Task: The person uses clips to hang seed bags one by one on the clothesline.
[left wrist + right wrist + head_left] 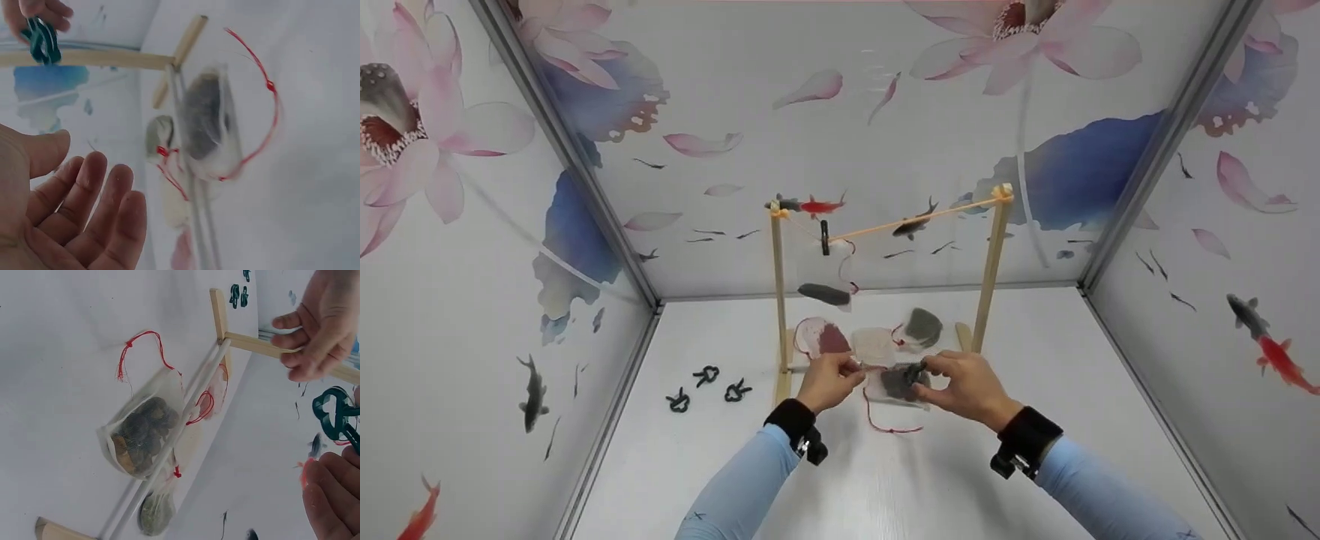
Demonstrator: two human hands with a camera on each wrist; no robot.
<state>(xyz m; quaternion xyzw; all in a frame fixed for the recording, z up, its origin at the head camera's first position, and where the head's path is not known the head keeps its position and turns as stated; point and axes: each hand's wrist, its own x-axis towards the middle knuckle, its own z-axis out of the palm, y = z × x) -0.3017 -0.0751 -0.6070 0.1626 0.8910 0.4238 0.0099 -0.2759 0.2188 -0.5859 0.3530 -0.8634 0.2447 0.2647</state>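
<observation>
The green clip (342,417) is pinched by the right hand (969,386), left hand (829,381) empty, thumb and fingers apart — judged light, stiff, best squeezed at its handles.

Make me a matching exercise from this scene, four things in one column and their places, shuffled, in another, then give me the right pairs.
Things
1. Thin orange cord
2. Single looped dark green plastic clip
3. Three looped dark green plastic clips
4. Translucent mesh pouch of dark brown pieces

Places
A. Left of both slim wooden posts
B. Strung between those posts
C. On the white tabletop, beside the slim white rod
D. Held in the right hand

Pairs: 1-B, 2-D, 3-A, 4-C
</observation>
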